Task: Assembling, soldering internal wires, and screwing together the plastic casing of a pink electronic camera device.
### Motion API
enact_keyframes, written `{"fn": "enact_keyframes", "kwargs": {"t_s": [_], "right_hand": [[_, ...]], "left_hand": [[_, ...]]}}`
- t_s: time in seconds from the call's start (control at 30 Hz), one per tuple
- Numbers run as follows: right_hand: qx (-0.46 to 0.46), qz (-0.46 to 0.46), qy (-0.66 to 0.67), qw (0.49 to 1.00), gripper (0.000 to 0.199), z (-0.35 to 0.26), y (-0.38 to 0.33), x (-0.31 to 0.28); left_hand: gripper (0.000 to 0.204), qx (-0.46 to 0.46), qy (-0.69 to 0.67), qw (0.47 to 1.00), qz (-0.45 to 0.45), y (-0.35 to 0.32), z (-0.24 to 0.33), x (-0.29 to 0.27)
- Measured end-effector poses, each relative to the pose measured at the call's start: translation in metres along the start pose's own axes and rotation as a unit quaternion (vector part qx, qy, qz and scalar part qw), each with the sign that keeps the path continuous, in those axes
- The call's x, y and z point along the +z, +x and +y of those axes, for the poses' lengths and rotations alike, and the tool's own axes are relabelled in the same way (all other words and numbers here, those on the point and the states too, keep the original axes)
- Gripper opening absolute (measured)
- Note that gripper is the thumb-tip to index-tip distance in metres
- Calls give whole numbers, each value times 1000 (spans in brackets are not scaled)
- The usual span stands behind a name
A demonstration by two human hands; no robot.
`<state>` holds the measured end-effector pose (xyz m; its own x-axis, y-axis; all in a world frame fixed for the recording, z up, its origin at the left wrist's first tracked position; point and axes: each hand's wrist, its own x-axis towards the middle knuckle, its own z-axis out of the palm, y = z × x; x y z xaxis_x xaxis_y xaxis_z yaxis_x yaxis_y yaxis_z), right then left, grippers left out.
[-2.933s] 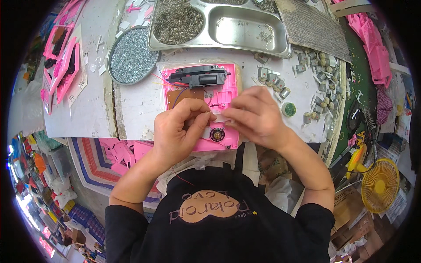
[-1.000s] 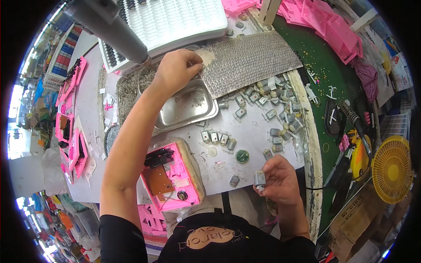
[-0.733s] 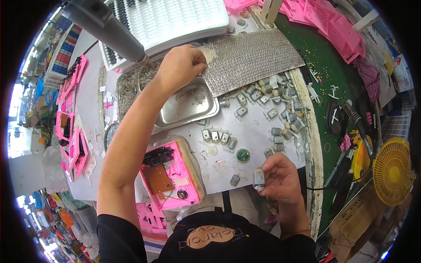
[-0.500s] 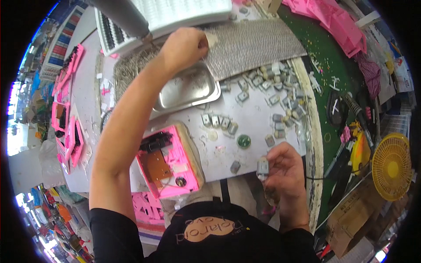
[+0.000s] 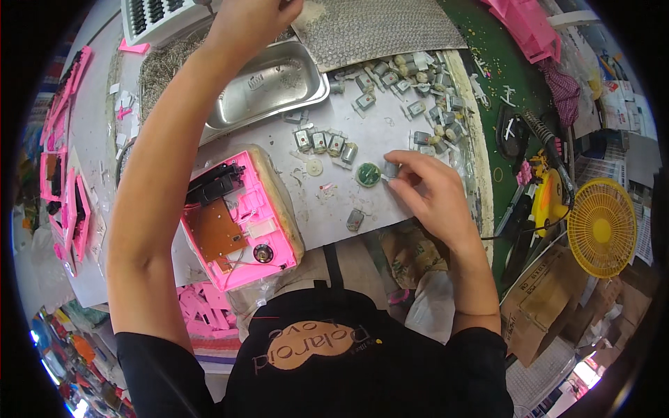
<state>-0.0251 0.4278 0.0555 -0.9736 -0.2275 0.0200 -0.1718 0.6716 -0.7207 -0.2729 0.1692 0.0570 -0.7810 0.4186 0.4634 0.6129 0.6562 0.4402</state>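
Note:
My right hand (image 5: 439, 194) is over the right part of the table, thumb and forefinger closed on a small grey motor (image 5: 391, 169). That motor is right beside a round green-topped piece (image 5: 368, 175). Stretched far forward, my left hand (image 5: 252, 22) has curled fingers, partly cut off by the upper edge; what they hold, if anything, is hidden. It is above the far end of a metal tray (image 5: 279, 92). Several motors (image 5: 320, 142) stand in a short row left of the green piece, and a single motor (image 5: 355, 220) lies near the front edge.
A pink casing (image 5: 273, 244) with a brown circuit board rests on a padded block before me. Loose motors (image 5: 435, 97) are heaped beyond my right hand, below a textured grey sheet (image 5: 376, 31). Small metal parts (image 5: 162, 80) lie left of the tray. A yellow fan (image 5: 601, 226) is at right.
My right hand has carried the motor forward and left, from the front edge to beside the green piece. The whole view has shifted, and my left hand now sits at the upper edge.

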Motion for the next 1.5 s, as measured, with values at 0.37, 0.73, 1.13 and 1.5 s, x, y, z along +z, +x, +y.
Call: {"fn": "enact_keyframes", "kwargs": {"t_s": [0.37, 0.73, 1.13, 1.5], "right_hand": [[-174, -95, -243, 950, 32, -6, 29, 14], [161, -207, 496, 828, 43, -76, -8, 57], [178, -252, 504, 807, 43, -89, 1, 81], [30, -258, 225, 939, 56, -101, 14, 67]], "left_hand": [[14, -160, -358, 913, -115, -190, 130, -93], [31, -218, -344, 913, -1, -281, 148, -78], [38, -190, -356, 913, 60, -293, 141, -76], [32, -36, -223, 970, 96, -285, 131, -80]]}}
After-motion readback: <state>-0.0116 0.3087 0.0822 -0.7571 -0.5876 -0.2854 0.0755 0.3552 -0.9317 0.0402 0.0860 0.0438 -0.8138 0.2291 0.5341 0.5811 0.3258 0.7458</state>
